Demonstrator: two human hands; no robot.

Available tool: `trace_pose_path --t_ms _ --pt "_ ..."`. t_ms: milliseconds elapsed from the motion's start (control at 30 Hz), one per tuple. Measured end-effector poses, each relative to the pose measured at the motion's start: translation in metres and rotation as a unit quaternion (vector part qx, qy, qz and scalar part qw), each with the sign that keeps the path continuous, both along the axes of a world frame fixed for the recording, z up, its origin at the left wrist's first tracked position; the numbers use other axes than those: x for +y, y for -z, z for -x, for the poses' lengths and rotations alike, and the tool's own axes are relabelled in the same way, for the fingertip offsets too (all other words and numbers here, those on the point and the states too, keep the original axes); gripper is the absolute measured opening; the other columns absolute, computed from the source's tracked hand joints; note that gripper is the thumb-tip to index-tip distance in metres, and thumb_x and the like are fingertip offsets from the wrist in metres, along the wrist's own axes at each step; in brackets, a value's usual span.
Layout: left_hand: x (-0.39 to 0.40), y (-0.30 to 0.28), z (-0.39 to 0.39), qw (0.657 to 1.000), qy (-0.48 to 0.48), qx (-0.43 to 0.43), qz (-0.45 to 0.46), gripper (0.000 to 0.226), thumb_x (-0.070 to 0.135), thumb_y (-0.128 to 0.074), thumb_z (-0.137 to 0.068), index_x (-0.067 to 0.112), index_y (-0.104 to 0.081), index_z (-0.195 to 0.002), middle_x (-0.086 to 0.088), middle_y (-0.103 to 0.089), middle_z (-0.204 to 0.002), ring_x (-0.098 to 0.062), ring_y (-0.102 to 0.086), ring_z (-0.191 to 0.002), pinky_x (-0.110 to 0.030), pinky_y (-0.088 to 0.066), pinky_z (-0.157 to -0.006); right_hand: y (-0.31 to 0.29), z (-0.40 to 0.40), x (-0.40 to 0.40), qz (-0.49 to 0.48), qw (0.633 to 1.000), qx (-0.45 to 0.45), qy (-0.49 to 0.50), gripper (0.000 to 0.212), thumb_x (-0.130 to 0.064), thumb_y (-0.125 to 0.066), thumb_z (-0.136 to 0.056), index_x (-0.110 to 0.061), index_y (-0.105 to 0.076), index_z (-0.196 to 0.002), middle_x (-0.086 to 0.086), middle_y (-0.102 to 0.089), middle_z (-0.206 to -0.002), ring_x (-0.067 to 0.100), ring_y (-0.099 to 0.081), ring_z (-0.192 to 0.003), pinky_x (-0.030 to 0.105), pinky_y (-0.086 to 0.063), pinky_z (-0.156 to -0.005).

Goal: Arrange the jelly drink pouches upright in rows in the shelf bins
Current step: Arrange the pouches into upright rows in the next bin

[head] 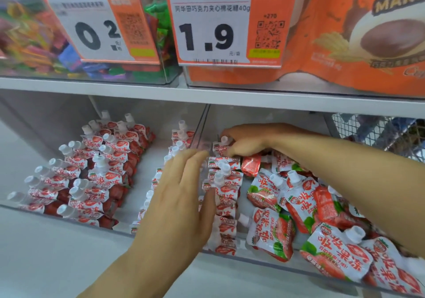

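Two neat double rows are already stood up in the left bin (32, 208). A row is being built in the right bin (287, 264): a pouch (219, 147) is pinched at the back by the right hand (243, 140), the row (226, 205) steadied by the flat, unclenched left hand (181, 196). A loose pile (322, 217) is left (plenty, honestly).

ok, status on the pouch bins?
Right hand shut on a pouch at back of the row. Left hand open, flat against the row. Loose pouches heaped right, unsorted.
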State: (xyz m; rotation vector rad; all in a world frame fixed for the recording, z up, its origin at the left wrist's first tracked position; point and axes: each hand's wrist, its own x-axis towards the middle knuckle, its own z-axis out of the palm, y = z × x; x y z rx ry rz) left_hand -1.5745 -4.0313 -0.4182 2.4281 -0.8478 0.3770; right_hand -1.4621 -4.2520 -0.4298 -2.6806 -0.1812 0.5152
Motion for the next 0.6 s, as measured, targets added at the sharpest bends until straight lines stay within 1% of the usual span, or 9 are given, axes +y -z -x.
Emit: trace_pose_path --t_ms 67,133,200,267,333,400,467,533,600 --pt "0.000 0.007 0.000 1.000 -0.003 -0.004 0.015 0.057 0.003 -0.065 -0.081 0.012 -0.047 -0.134 -0.001 -0.047 -0.134 -0.015 -0.042 -0.125 -0.013 -0.022 -0.110 -0.002 0.000 0.002 0.003 1.000 -0.002 -0.004 0.017 -0.029 -0.059 -0.094 -0.013 -0.061 -0.089 0.007 -0.066 -0.089 0.022 -0.059 -0.078 0.036 -0.048 -0.077" --pt "0.001 0.010 -0.003 1.000 -0.002 -0.015 0.027 0.052 -0.005 -0.063 -0.079 0.009 -0.052 -0.129 -0.003 -0.049 -0.131 -0.018 -0.045 -0.124 -0.019 -0.028 -0.110 0.001 0.004 0.003 -0.005 1.000 0.003 -0.001 0.025 -0.033 -0.057 -0.097 -0.009 -0.061 -0.097 0.012 -0.066 -0.095 0.019 -0.055 -0.079 0.033 -0.042 -0.073" --pt "-0.002 0.013 -0.005 0.999 -0.006 -0.031 0.026 0.050 -0.011 -0.060 -0.077 0.007 -0.056 -0.123 -0.007 -0.051 -0.130 -0.024 -0.047 -0.125 -0.034 -0.035 -0.109 0.004 0.010 0.002 0.000 1.000 0.026 0.010 0.031 -0.036 -0.051 -0.101 -0.006 -0.058 -0.106 0.015 -0.066 -0.103 0.019 -0.053 -0.079 0.031 -0.040 -0.070" --pt "-0.005 0.016 -0.006 0.999 -0.020 -0.036 -0.001 0.056 -0.014 -0.060 -0.072 0.005 -0.056 -0.124 -0.013 -0.049 -0.136 -0.033 -0.046 -0.128 -0.046 -0.042 -0.103 0.005 0.013 0.001 -0.006 0.999 0.049 0.008 0.034 -0.036 -0.049 -0.102 -0.004 -0.058 -0.107 0.018 -0.067 -0.106 0.023 -0.057 -0.081 0.034 -0.044 -0.073" --pt "-0.006 0.015 -0.006 0.999 -0.046 0.008 -0.003 0.068 -0.014 -0.059 -0.071 0.008 -0.049 -0.134 -0.014 -0.039 -0.148 -0.035 -0.049 -0.127 -0.041 -0.048 -0.097 0.002 0.016 0.000 -0.031 0.997 0.065 0.009 0.031 -0.033 -0.055 -0.099 -0.005 -0.060 -0.111 0.018 -0.069 -0.108 0.033 -0.066 -0.091 0.044 -0.052 -0.084" --pt "-0.005 0.013 -0.007 0.996 -0.067 0.052 0.024 0.073 -0.012 -0.057 -0.076 0.013 -0.041 -0.143 -0.008 -0.036 -0.153 -0.028 -0.047 -0.132 -0.029 -0.041 -0.101 0.001 0.019 0.000 -0.069 0.994 0.078 0.036 0.027 -0.025 -0.060 -0.094 -0.007 -0.061 -0.115 0.015 -0.070 -0.110 0.035 -0.068 -0.099 0.050 -0.054 -0.092" --pt "-0.004 0.011 -0.006 0.995 -0.075 0.060 0.029 0.072 -0.008 -0.056 -0.081 0.018 -0.038 -0.146 -0.002 -0.040 -0.151 -0.021 -0.045 -0.134 -0.021 -0.032 -0.104 0.003 0.022 0.001 -0.103 0.989 0.090 0.061 0.030 -0.018 -0.062 -0.092 -0.001 -0.061 -0.116 0.020 -0.070 -0.110 0.038 -0.069 -0.096 0.052 -0.053 -0.091" --pt "-0.002 0.008 -0.006 0.996 -0.067 0.058 0.023 0.071 -0.004 -0.055 -0.084 0.022 -0.036 -0.147 0.000 -0.044 -0.149 -0.020 -0.049 -0.130 -0.023 -0.035 -0.102 0.003 0.024 0.000 -0.101 0.991 0.072 0.055 0.031 -0.018 -0.062 -0.091 -0.002 -0.062 -0.117 0.018 -0.070 -0.110 0.039 -0.068 -0.099 0.050 -0.054 -0.090" --pt "0.000 0.006 -0.006 0.996 -0.063 0.061 0.024 0.067 0.001 -0.054 -0.087 0.026 -0.036 -0.146 0.001 -0.051 -0.143 -0.023 -0.057 -0.120 -0.028 -0.042 -0.093 -0.007 0.027 -0.004 -0.037 0.999 0.019 0.011 0.029 -0.024 -0.062 -0.092 -0.014 -0.064 -0.120 0.004 -0.071 -0.113 0.028 -0.068 -0.100 0.043 -0.055 -0.090"
